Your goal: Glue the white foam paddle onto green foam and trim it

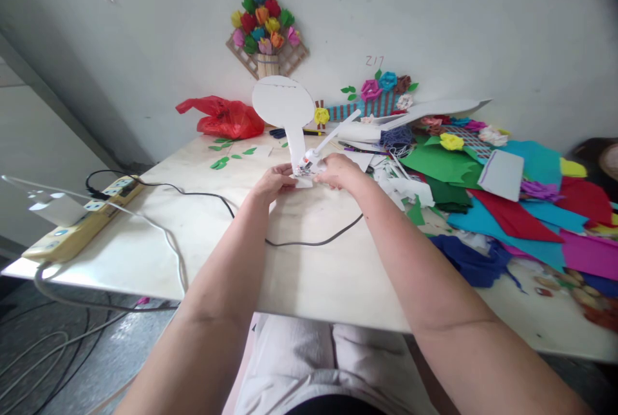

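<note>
An upright white board cutout [284, 103] with a round top and a narrow stem stands at the middle of the table. My left hand [276, 183] is closed at the foot of its stem, with the fingertips on a small flat white piece [304, 182]. My right hand [338, 172] grips a white hot glue gun [309, 161] close to the stem's foot. A long white glue stick [340, 132] slants up from the gun. The gun's nozzle and the exact contact point are hard to make out. Green paper leaves [219, 163] lie left of the cutout.
A black cable [309, 244] loops in front of my hands from a yellow power strip [80, 225] at left. Behind sits a red plastic bag [226, 120]. Coloured sheets [506, 209] and scraps crowd the right side. Paper flowers [264, 22] hang on the wall.
</note>
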Motion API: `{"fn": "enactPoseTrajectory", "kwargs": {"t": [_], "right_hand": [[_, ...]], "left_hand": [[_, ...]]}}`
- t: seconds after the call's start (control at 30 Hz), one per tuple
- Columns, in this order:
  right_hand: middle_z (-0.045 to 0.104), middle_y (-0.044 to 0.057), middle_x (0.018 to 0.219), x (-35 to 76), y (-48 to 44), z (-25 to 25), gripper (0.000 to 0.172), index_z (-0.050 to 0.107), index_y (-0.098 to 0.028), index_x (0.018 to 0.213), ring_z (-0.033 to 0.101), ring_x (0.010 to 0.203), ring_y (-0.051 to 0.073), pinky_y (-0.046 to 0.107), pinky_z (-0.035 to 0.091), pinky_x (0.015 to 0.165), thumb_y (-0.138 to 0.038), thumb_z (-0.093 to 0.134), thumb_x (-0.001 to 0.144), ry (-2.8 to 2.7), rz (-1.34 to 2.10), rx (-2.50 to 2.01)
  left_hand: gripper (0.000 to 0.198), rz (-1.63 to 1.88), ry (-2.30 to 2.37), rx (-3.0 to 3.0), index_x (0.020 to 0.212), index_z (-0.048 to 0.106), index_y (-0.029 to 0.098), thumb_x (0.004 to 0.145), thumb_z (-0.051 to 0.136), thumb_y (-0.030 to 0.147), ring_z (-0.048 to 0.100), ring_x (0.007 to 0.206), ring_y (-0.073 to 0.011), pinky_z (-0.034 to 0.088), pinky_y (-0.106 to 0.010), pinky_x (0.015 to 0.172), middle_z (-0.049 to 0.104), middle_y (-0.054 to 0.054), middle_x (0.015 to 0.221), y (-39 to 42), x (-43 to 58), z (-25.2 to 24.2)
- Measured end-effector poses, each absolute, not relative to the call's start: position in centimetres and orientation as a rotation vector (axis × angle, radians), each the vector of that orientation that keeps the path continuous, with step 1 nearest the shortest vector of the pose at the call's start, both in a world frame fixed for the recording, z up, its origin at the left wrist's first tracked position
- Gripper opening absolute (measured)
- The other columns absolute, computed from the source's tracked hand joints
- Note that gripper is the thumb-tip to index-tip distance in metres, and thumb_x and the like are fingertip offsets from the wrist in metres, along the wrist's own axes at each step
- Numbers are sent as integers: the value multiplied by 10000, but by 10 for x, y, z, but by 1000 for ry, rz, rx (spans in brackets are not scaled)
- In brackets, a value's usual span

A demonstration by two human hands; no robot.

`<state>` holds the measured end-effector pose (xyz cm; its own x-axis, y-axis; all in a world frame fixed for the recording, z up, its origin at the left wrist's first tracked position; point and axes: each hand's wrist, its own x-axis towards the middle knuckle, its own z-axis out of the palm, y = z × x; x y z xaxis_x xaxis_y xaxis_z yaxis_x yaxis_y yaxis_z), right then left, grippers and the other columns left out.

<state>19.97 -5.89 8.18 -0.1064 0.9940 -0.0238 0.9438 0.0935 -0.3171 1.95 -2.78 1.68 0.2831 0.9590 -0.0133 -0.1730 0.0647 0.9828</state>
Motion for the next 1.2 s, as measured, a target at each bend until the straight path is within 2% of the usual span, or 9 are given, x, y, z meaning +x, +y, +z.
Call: {"fn": "enactPoseTrajectory", "kwargs": {"t": [0.13,1.2], "right_hand": [[692,30,656,199,-58,82,280,679,-243,966,676,721,203,260,489,682,-369,630,722,-2172,376,-1970],[683,21,644,200,-60,83,286,684,-231,962,643,577,168,237,467,584,-343,630,704,-2146,452,-1906]], "left_hand": [[541,1055,874,1159,1023,680,137,499,696,3,639,653,-117,509,-183,525,677,-87,1089,-26,18,15],[556,1062,860,1181,1034,681,146,491,705,30,644,676,-124,508,-195,546,679,-85,1085,-26,16,16]]}}
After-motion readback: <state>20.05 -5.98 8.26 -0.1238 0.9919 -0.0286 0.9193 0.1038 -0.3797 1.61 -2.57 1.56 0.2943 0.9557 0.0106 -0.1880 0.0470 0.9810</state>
